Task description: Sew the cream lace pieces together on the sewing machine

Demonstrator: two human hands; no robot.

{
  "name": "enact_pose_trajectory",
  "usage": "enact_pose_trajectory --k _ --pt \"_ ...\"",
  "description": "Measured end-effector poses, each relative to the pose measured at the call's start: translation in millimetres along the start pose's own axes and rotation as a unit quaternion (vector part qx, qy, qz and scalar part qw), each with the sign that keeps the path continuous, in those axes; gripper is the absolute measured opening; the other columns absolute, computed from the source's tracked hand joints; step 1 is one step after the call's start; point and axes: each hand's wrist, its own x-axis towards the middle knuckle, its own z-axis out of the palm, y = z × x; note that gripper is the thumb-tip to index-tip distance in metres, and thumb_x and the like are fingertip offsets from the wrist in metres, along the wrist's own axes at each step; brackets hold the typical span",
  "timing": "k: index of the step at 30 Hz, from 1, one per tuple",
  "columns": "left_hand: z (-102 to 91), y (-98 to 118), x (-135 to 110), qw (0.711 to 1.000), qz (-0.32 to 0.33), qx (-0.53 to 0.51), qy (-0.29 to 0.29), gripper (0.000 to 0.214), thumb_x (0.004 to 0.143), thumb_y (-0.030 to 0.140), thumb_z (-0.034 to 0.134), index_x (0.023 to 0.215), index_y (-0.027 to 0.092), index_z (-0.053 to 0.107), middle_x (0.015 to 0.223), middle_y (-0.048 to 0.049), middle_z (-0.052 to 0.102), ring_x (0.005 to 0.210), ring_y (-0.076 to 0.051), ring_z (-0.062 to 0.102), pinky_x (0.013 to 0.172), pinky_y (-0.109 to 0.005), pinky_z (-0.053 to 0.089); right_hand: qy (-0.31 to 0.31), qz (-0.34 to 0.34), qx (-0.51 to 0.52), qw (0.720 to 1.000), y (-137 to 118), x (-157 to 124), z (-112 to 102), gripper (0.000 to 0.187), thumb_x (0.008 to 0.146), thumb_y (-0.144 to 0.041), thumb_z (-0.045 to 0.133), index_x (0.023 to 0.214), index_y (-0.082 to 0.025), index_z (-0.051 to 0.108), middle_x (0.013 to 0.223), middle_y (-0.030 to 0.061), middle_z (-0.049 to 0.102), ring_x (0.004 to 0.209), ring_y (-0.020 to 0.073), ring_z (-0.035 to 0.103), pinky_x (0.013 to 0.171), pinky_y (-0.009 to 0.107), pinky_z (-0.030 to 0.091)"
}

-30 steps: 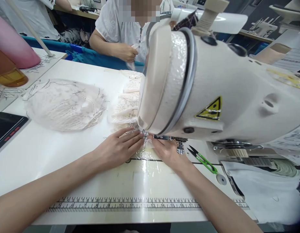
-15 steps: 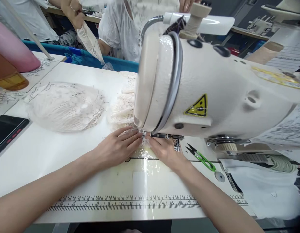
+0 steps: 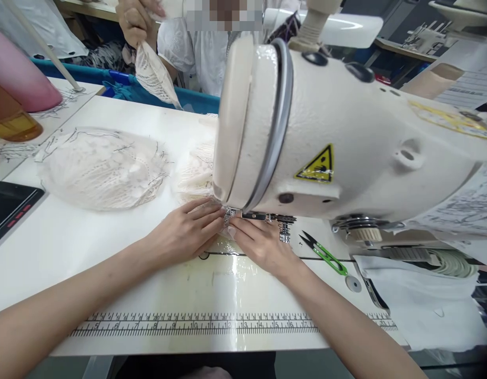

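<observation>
A large cream sewing machine (image 3: 330, 142) fills the right of the view. My left hand (image 3: 186, 231) lies flat, fingers stretched out, pressing a small pale lace piece (image 3: 222, 231) onto the table just left of the needle. My right hand (image 3: 259, 242) rests beside it under the machine head, fingers extended on the same piece. The needle area itself is hidden by the machine head. The lace under my fingers is mostly covered.
A heap of white lace pieces (image 3: 103, 168) lies to the left, another stack (image 3: 194, 171) behind my hands. Green thread snips (image 3: 324, 253) lie right of the needle. A dark phone (image 3: 10, 205) sits far left. A person opposite holds up lace (image 3: 154, 76). A printed ruler (image 3: 227, 323) runs along the table's front.
My hands have stayed on the lace at the needle, shifting only slightly. The person opposite has raised a lace piece in one hand.
</observation>
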Motion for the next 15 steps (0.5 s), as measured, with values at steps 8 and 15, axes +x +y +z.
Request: enact_pose_trajectory --k 8,15 --pt "2.8 3.2 -2.0 1.000 -0.019 0.007 0.011 0.017 0.094 0.018 0.048 0.102 0.013 0.063 0.108 -0.0076 0.072 0.104 -0.020 0.066 0.100 -0.036 0.044 0.005 0.017 0.023 1.000 -1.4 2.6 1.1 0.010 0.091 -0.012 0.053 0.093 -0.017 0.061 0.103 0.0017 0.071 0.085 0.0111 0.059 0.067 0.027 0.039" --pt "-1.6 5.7 -7.4 0.996 -0.071 -0.053 0.022 0.015 0.089 0.022 0.053 0.101 0.016 0.060 0.080 -0.0010 0.069 0.072 -0.016 0.063 0.077 -0.036 0.040 0.022 0.059 0.241 0.968 -6.3 9.3 -4.7 0.011 0.084 -0.012 0.049 0.090 -0.019 0.055 0.082 -0.0006 0.065 0.081 0.0144 0.058 0.069 0.028 0.042"
